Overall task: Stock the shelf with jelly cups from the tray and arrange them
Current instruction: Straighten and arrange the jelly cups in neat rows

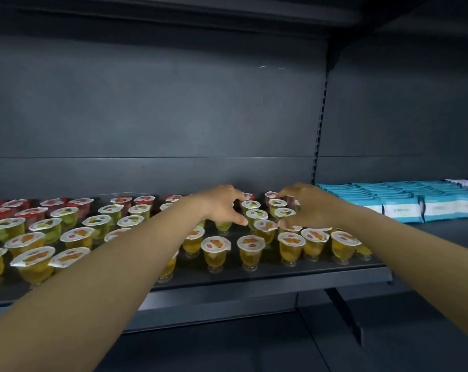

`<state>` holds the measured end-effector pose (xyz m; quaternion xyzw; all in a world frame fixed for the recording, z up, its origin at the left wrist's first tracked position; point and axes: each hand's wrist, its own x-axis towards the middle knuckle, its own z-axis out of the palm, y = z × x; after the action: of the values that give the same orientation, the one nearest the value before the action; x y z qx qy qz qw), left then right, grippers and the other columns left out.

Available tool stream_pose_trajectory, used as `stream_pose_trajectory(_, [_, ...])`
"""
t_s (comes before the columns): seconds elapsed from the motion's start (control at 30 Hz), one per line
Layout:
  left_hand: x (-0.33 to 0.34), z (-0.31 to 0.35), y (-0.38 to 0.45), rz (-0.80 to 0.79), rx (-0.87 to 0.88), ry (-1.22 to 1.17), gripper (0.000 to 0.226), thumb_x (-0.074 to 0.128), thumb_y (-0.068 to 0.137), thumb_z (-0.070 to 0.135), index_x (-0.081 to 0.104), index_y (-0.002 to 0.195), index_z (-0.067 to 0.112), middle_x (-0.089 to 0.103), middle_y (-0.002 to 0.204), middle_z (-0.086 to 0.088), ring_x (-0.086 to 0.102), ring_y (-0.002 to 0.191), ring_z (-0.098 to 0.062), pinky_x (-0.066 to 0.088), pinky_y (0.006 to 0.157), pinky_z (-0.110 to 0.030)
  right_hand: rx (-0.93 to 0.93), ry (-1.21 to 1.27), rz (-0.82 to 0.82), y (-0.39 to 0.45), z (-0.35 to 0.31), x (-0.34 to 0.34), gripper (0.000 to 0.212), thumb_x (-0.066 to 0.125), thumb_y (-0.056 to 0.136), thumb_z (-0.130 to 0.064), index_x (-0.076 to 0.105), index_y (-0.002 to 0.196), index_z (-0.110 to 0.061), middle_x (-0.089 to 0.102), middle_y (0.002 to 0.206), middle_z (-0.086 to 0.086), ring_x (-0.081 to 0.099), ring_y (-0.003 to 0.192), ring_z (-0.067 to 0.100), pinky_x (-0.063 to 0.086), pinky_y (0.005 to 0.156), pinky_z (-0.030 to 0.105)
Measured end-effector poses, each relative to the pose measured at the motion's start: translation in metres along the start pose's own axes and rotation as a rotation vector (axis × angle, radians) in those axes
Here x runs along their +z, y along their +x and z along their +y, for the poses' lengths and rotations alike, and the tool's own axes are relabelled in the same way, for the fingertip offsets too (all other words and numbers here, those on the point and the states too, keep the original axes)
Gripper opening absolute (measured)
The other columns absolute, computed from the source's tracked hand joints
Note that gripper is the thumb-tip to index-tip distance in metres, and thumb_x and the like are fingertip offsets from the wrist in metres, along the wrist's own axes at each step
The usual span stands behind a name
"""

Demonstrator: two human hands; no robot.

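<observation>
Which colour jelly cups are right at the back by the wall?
The red jelly cups. They stand in the back rows; green cups come in front of them, and yellow cups are nearest the shelf's front edge.

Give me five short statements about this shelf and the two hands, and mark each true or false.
1. Both hands reach in among the jelly cups on the shelf. True: the left hand and the right hand flank a column of green-jelly cups.
2. The front row holds red cups. False: the yellow-orange cups stand in front; the red cups are at the back.
3. Light blue packets lie to the right of the cups. True.
4. The left hand lifts a cup high above the shelf. False: it stays down at cup level with its fingers spread.
5. The cups lie tipped on their sides. False: those visible stand upright, lids on top.
</observation>
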<state>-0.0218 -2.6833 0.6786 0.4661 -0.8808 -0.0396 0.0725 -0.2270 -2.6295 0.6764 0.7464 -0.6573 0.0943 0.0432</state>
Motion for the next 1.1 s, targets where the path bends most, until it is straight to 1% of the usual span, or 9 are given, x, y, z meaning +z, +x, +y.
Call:
stream_pose_trajectory(0.2, [0.017, 0.029, 0.048, -0.011, -0.102, -0.128, 0.064, 0.061, 0.087, 0.043, 0.038, 0.142, 0.021, 0.037, 0.149, 0.000, 0.037, 0.134, -0.021, 0.033, 0.107, -0.034, -0.104, 0.096, -0.024, 0.023, 0.058, 0.003, 0.050, 0.063, 0.086, -0.043, 0.045, 0.130, -0.029, 0.045, 0.137, -0.003, 0.043, 0.115, 0.014, 0.032, 0.086, 0.025])
stream_pose_trajectory(0.37, [0.045, 0.041, 0.074, -0.047, -0.187, -0.228, 0.062, 0.065, 0.084, 0.043, 0.047, 0.137, 0.016, 0.048, 0.141, -0.001, 0.047, 0.126, -0.020, 0.042, 0.101, -0.032, -0.113, 0.320, -0.105, 0.046, 0.084, 0.027, 0.054, 0.065, 0.085, -0.042, 0.050, 0.133, -0.021, 0.050, 0.138, -0.002, 0.049, 0.121, 0.015, 0.041, 0.093, 0.027])
stream_pose_trajectory(0.53, [0.064, 0.039, 0.082, -0.055, -0.300, -0.281, 0.034, 0.071, 0.080, 0.037, 0.064, 0.103, 0.013, 0.055, 0.099, -0.007, 0.055, 0.093, -0.018, 0.047, 0.081, -0.030, -0.159, 0.448, -0.236, 0.062, 0.092, 0.047, 0.051, 0.070, 0.084, -0.030, 0.054, 0.131, -0.017, 0.054, 0.136, -0.002, 0.051, 0.121, 0.013, 0.042, 0.089, 0.023])
stream_pose_trajectory(0.6, [0.066, 0.038, 0.083, -0.055, -0.322, -0.300, 0.032, 0.072, 0.080, 0.035, 0.065, 0.102, 0.012, 0.051, 0.094, -0.003, 0.051, 0.088, -0.017, 0.046, 0.075, -0.026, -0.178, 0.481, -0.301, 0.068, 0.096, 0.050, 0.051, 0.071, 0.084, -0.025, 0.055, 0.132, -0.018, 0.052, 0.137, -0.005, 0.050, 0.123, 0.012, 0.043, 0.090, 0.024])
stream_pose_trajectory(0.73, [0.066, 0.039, 0.084, -0.046, -0.344, -0.323, 0.037, 0.069, 0.083, 0.029, 0.065, 0.112, 0.007, 0.057, 0.108, 0.000, 0.054, 0.097, -0.014, 0.039, 0.065, -0.013, -0.200, 0.523, -0.356, 0.077, 0.102, 0.055, 0.051, 0.073, 0.081, -0.022, 0.058, 0.129, -0.022, 0.054, 0.135, -0.008, 0.051, 0.120, 0.011, 0.048, 0.094, 0.030])
stream_pose_trajectory(0.8, [0.067, 0.040, 0.086, -0.034, -0.353, -0.327, 0.039, 0.069, 0.084, 0.027, 0.064, 0.119, 0.010, 0.057, 0.127, 0.002, 0.056, 0.110, -0.016, 0.040, 0.065, -0.013, -0.231, 0.514, -0.360, 0.080, 0.103, 0.057, 0.049, 0.074, 0.080, -0.022, 0.059, 0.127, -0.023, 0.056, 0.133, -0.008, 0.052, 0.118, 0.010, 0.047, 0.094, 0.028])
stream_pose_trajectory(0.9, [0.066, 0.041, 0.086, -0.016, -0.360, -0.337, 0.042, 0.070, 0.083, 0.027, 0.061, 0.123, 0.014, 0.054, 0.135, 0.002, 0.053, 0.118, -0.016, 0.041, 0.075, -0.019, -0.254, 0.511, -0.355, 0.082, 0.105, 0.060, 0.048, 0.074, 0.080, -0.022, 0.060, 0.126, -0.021, 0.058, 0.131, -0.006, 0.054, 0.117, 0.010, 0.046, 0.095, 0.027])
stream_pose_trajectory(1.0, [0.068, 0.039, 0.086, 0.008, -0.348, -0.347, 0.042, 0.071, 0.082, 0.027, 0.063, 0.122, 0.015, 0.056, 0.133, 0.002, 0.054, 0.112, -0.013, 0.040, 0.071, -0.016, -0.251, 0.526, -0.329, 0.084, 0.104, 0.061, 0.053, 0.074, 0.080, -0.022, 0.057, 0.129, -0.017, 0.057, 0.133, -0.003, 0.055, 0.119, 0.012, 0.046, 0.100, 0.031])
stream_pose_trajectory(1.1, [0.069, 0.035, 0.086, 0.034, -0.325, -0.360, 0.038, 0.071, 0.081, 0.025, 0.066, 0.117, 0.013, 0.058, 0.130, 0.003, 0.053, 0.100, -0.007, 0.043, 0.068, -0.015, -0.242, 0.527, -0.294, 0.085, 0.102, 0.062, 0.056, 0.074, 0.081, -0.023, 0.054, 0.132, -0.014, 0.058, 0.132, -0.001, 0.056, 0.119, 0.013, 0.047, 0.096, 0.027])
